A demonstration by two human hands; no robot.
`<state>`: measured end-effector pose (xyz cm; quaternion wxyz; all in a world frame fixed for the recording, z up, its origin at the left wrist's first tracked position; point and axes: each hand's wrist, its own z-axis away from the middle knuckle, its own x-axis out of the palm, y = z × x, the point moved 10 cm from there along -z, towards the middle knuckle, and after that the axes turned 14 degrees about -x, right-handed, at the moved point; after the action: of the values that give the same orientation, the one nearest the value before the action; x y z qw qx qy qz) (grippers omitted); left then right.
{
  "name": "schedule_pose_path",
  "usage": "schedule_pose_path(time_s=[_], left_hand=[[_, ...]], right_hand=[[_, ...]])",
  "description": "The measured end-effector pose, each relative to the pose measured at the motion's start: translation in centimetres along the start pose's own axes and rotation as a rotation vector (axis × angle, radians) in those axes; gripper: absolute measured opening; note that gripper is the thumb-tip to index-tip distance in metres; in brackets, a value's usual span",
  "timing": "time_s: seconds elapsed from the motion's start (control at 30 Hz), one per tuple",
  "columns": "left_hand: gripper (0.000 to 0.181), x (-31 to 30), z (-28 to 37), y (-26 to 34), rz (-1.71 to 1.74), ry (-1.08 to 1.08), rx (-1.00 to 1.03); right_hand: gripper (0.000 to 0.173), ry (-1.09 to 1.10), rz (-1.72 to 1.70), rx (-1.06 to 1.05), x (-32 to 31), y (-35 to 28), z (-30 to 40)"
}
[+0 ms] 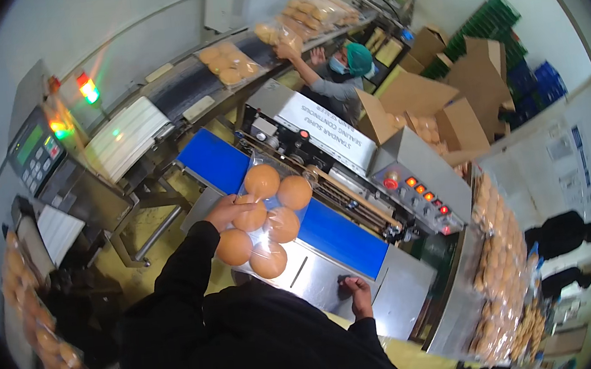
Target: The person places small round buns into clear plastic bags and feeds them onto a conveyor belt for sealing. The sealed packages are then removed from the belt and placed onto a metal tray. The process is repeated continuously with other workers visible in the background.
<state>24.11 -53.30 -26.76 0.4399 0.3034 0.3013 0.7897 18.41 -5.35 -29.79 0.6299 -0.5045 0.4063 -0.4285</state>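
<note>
My left hand (232, 211) grips a clear plastic bag of round buns (266, 220) at its side. The bag lies over the near edge of the blue conveyor belt (341, 236), its upper end close to the band sealer (316, 128). To the right, my right hand (359, 291) is over the steel plate (304, 270) beside the belt, its fingers curled; whether they pinch anything is unclear. Lit red and orange buttons show on the sealer's control box (423, 187).
Across the sealer, a co-worker in a green hair cover (359, 59) handles bagged buns at a dark conveyor (178, 93). An open cardboard box (462, 124) holds buns. Bagged buns (499, 271) are piled at right. A control panel (35, 149) and signal light (87, 88) stand left.
</note>
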Motion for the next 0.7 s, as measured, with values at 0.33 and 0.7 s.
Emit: schedule_pose_path(time_s=[0.33,0.7], left_hand=[[0.038,5.8,5.8,-2.6,0.36,-0.236,0.181],[0.065,-0.9,3.9,-10.4,0.511,0.218,0.051]], right_hand=[[0.044,-0.403,0.114,-0.18,13.2,-6.4,-3.6],[0.018,-0.425,-0.017,-0.237,19.1,-0.2,-6.9]])
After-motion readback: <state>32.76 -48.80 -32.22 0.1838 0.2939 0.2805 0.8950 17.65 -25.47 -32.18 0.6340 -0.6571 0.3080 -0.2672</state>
